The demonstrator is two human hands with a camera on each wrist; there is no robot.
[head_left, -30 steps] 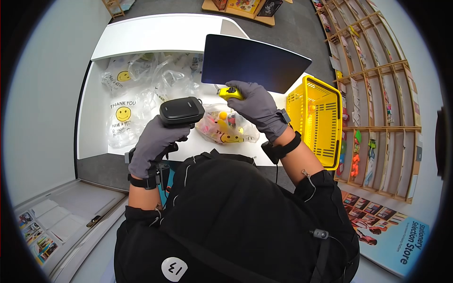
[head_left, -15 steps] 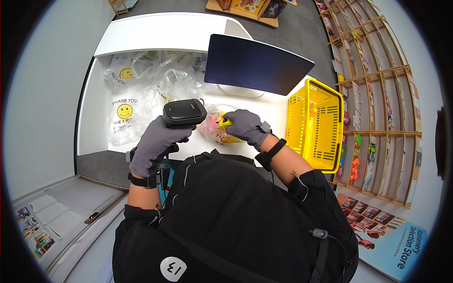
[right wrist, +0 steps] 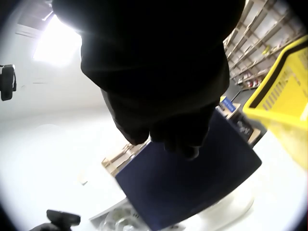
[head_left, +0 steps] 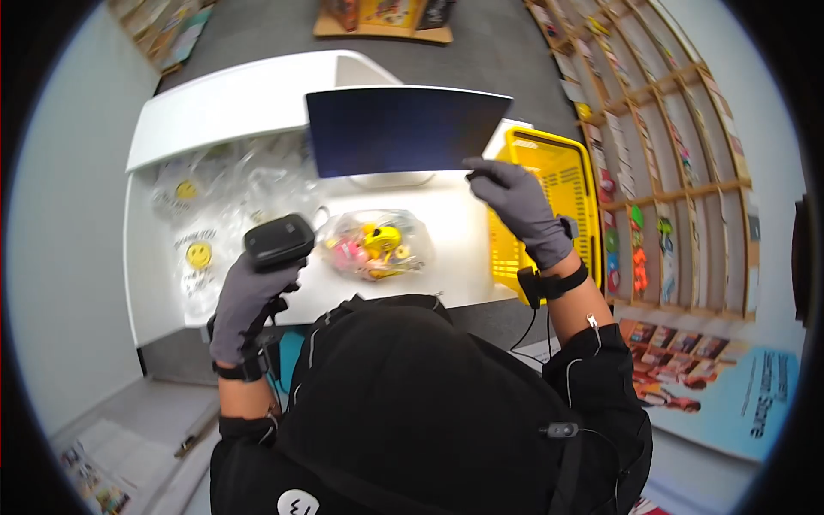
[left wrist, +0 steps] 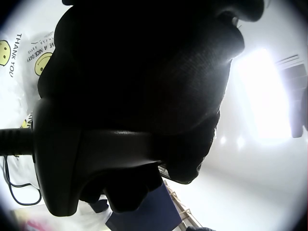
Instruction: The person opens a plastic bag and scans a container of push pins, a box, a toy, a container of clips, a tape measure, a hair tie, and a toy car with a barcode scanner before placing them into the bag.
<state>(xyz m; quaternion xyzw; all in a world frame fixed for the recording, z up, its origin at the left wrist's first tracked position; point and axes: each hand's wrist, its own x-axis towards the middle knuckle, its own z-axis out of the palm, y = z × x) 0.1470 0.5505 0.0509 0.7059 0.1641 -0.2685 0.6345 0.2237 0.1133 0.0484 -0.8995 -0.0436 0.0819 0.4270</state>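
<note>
Left hand (head_left: 240,309) has its fingers round the black scanner (head_left: 279,244)! Right hand (head_left: 524,213), fingers released, hovers near the monitor (head_left: 399,130) (yellow basket (head_left: 506,251) close by)

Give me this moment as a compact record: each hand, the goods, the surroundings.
Left hand: grips a black handheld device
Right hand: raised near the monitor, nothing visible in it
Goods: clear bag of colorful items; a yellow item in or on it, unclear which
Right side: yellow basket
Left side: smiley-printed plastic bags
Surface: white counter
</note>
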